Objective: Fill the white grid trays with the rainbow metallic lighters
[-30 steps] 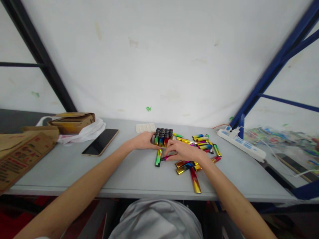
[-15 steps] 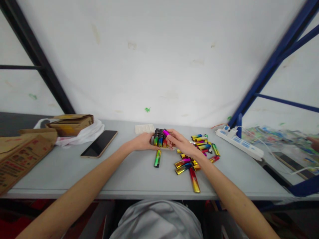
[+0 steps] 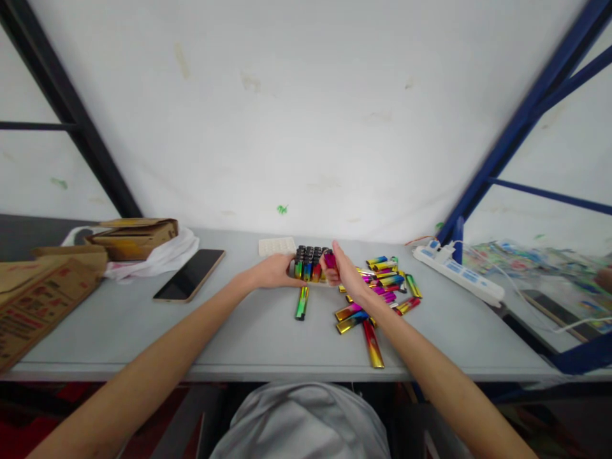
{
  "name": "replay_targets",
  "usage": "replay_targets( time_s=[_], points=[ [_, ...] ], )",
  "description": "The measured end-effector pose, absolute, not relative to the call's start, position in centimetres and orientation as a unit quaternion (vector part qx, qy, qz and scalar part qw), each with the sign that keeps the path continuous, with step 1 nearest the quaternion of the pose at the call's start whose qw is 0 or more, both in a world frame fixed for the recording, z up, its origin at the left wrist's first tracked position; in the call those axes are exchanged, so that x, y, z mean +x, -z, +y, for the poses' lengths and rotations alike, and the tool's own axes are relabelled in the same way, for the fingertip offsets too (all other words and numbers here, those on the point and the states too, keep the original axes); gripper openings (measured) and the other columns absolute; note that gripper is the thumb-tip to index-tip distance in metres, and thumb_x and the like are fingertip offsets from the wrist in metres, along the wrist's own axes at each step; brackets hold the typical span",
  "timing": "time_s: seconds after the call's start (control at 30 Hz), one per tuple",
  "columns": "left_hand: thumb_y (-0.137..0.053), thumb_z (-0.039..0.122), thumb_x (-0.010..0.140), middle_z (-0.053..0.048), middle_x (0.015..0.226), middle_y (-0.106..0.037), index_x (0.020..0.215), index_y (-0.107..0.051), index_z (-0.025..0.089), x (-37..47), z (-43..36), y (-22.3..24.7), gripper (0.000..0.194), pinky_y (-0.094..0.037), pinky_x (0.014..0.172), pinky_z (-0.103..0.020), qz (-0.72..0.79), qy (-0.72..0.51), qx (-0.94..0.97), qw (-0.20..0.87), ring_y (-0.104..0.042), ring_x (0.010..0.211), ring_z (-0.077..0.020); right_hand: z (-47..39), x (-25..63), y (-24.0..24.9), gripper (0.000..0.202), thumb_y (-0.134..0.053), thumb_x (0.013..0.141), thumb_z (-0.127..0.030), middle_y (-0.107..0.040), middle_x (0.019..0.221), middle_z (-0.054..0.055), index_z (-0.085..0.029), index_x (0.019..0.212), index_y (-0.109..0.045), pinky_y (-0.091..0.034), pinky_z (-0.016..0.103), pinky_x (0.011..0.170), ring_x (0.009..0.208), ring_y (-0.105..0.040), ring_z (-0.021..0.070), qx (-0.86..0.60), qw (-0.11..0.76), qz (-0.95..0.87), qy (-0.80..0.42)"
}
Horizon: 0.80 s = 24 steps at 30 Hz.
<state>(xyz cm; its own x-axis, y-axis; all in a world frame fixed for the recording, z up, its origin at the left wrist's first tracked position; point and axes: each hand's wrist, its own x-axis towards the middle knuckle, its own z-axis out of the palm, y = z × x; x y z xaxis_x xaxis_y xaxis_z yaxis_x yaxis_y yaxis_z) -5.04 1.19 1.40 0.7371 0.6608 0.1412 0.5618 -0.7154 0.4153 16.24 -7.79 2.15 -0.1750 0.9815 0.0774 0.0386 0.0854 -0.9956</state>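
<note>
A tight block of lighters stands upright in rows, black tops up, with coloured metallic bodies. A pale tray edge shows beneath them. My left hand grips the left side of this tray, thumb along the front; its other fingers are partly hidden. At the block's right end, my right hand is closed around a magenta lighter, with the thumb pointing up. One green-and-yellow lighter lies alone in front of the block. Beside my right hand spreads a loose pile of shiny lighters.
Behind the block lies a white gridded tray. A phone and cardboard boxes are on the left, near a white plastic bag. To the right are a power strip, a blue frame post and another phone.
My right hand has turned more upright and shifted slightly right, and the magenta lighter has gone from slanted to more upright. More of the block now shows. My left hand stays in place.
</note>
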Motion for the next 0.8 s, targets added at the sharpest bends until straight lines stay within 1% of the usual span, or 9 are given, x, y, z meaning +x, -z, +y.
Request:
replay_targets(
  time_s=[0.07,0.17,0.27,0.4,0.57,0.63,0.73,0.8],
  points=[
    [-0.072,0.070,0.071,-0.008,0.097,-0.076,0.117,-0.064,0.017,-5.1,1.3,-1.3,0.071,-0.047,0.069,-0.030,0.334,-0.139,0.915,0.178,-0.069,0.083,-0.0278,-7.6,16.3,-1.8,0.064,-0.030,0.090,-0.082,-0.025,0.052,-0.006,-0.024,0.063,-0.036,-0.022,0.026,0.046,0.045,-0.024,0.0104,-0.486,0.474,-0.573,-0.459],
    [-0.071,0.070,0.072,-0.008,0.098,-0.075,0.117,-0.063,0.018,-5.0,1.3,-1.2,0.069,-0.047,0.069,-0.030,0.330,-0.139,0.916,0.180,-0.069,0.084,-0.0274,-7.7,16.2,-1.9,0.061,-0.035,0.092,-0.075,-0.026,0.048,-0.004,-0.024,0.057,-0.031,-0.024,0.028,0.046,0.044,-0.026,0.0117,-0.523,0.482,-0.580,-0.398],
    [-0.070,0.071,0.072,-0.006,0.096,-0.075,0.116,-0.063,0.019,-5.0,1.4,-1.1,0.068,-0.047,0.068,-0.029,0.333,-0.138,0.915,0.179,-0.069,0.084,-0.0267,-7.9,16.2,-2.3,0.058,-0.030,0.094,-0.070,-0.025,0.047,-0.003,-0.025,0.057,-0.029,-0.023,0.029,0.044,0.044,-0.024,0.0123,-0.539,0.473,-0.576,-0.391],
    [-0.070,0.074,0.070,-0.006,0.089,-0.073,0.115,-0.063,0.019,-5.0,1.5,-1.0,0.071,-0.045,0.065,-0.029,0.344,-0.132,0.914,0.171,-0.068,0.080,-0.0261,-7.9,16.2,-2.3,0.057,-0.028,0.094,-0.071,-0.026,0.048,-0.004,-0.026,0.059,-0.029,-0.022,0.028,0.043,0.044,-0.023,0.0121,-0.539,0.472,-0.570,-0.403],
    [-0.070,0.072,0.072,-0.007,0.093,-0.073,0.116,-0.063,0.018,-5.1,1.4,-1.2,0.070,-0.045,0.066,-0.029,0.332,-0.134,0.917,0.173,-0.067,0.080,-0.0255,-7.6,16.5,-2.1,0.064,-0.034,0.091,-0.079,-0.026,0.050,-0.005,-0.024,0.060,-0.037,-0.023,0.027,0.044,0.044,-0.026,0.0113,-0.516,0.487,-0.571,-0.413],
    [-0.070,0.071,0.072,-0.007,0.095,-0.074,0.117,-0.063,0.018,-5.0,1.3,-1.3,0.069,-0.046,0.067,-0.029,0.330,-0.136,0.917,0.176,-0.067,0.081,-0.0254,-7.6,16.8,-2.4,0.067,-0.032,0.091,-0.082,-0.029,0.051,-0.005,-0.022,0.062,-0.045,-0.025,0.026,0.045,0.046,-0.030,0.0114,-0.507,0.485,-0.598,-0.389],
    [-0.071,0.069,0.072,-0.007,0.097,-0.074,0.117,-0.064,0.019,-5.0,1.1,-1.4,0.068,-0.047,0.069,-0.029,0.332,-0.138,0.915,0.185,-0.068,0.083,-0.0259,-8.0,17.4,-3.0,0.068,-0.031,0.093,-0.079,-0.038,0.059,-0.004,-0.020,0.078,-0.061,-0.030,0.025,0.048,0.050,-0.036,0.0116,-0.483,0.492,-0.644,-0.331],
    [-0.071,0.069,0.072,-0.007,0.100,-0.075,0.118,-0.064,0.020,-5.0,1.1,-1.5,0.068,-0.047,0.070,-0.029,0.329,-0.141,0.914,0.189,-0.068,0.086,-0.0263,-8.3,17.7,-3.5,0.064,-0.032,0.096,-0.075,-0.043,0.064,-0.003,-0.020,0.093,-0.065,-0.033,0.024,0.049,0.053,-0.040,0.0116,-0.472,0.496,-0.664,-0.301]
  ],
)
